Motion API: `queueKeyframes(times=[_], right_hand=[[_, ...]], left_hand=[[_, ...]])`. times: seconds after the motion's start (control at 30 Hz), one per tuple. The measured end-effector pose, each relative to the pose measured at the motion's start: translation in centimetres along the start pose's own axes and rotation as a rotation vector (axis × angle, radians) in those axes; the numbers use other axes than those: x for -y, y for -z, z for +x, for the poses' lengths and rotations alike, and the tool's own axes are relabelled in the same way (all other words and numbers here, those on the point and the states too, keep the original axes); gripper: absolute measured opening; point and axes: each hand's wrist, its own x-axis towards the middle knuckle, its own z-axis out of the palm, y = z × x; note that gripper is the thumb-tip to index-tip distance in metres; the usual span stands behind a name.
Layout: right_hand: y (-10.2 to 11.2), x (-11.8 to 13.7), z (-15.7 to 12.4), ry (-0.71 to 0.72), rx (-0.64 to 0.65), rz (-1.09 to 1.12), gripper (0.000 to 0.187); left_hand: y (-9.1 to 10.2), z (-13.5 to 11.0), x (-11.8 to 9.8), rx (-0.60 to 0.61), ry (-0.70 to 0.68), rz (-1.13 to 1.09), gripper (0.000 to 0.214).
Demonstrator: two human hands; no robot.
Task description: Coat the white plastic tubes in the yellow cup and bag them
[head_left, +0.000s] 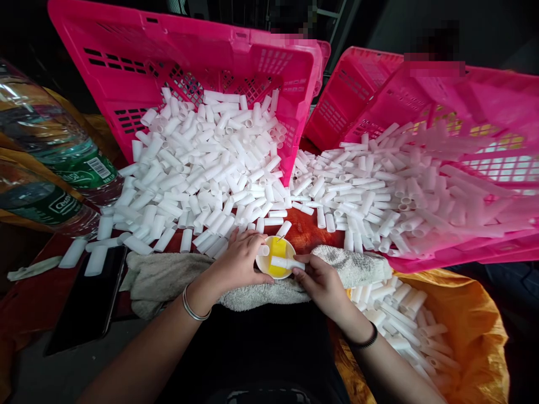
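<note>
A small white bowl with a bright yellow content sits in front of me, a thin stick across its far side. My left hand curls round the bowl's left edge, its thumb low at the rim. From under those fingers pokes the end of a short white plastic tube. Between thumb and fingers, my right hand pinches another white plastic tube, which lies level over the yellow content. Whether that tube touches it I cannot tell. Many loose tubes are heaped just beyond both hands.
Two pink crates lie tipped towards me, spilling tubes onto the red surface. Grey towels line the near edge. Bottles and a dark phone or tablet are at left. An orange sack holds tubes at lower right.
</note>
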Motion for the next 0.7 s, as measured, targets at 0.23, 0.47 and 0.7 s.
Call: queueKeyframes(times=[0.23, 0.47, 0.7], right_hand=[[0.9, 0.8, 0.2, 0.204, -0.118, -0.045, 0.010], [2.1, 4.0, 0.9, -0.047, -0.087, 0.343, 0.018], [3.1, 6.1, 1.5, -0.059, 0.078, 0.245, 0.018]], left_hand=[[1.3, 0.0, -0.4, -0.055, -0.110, 0.128, 0.069], [3.9, -0.3, -2.6, -0.101, -0.248, 0.230, 0.024], [5.1, -0.7, -5.3, -0.120, -0.324, 0.391, 0.017]])
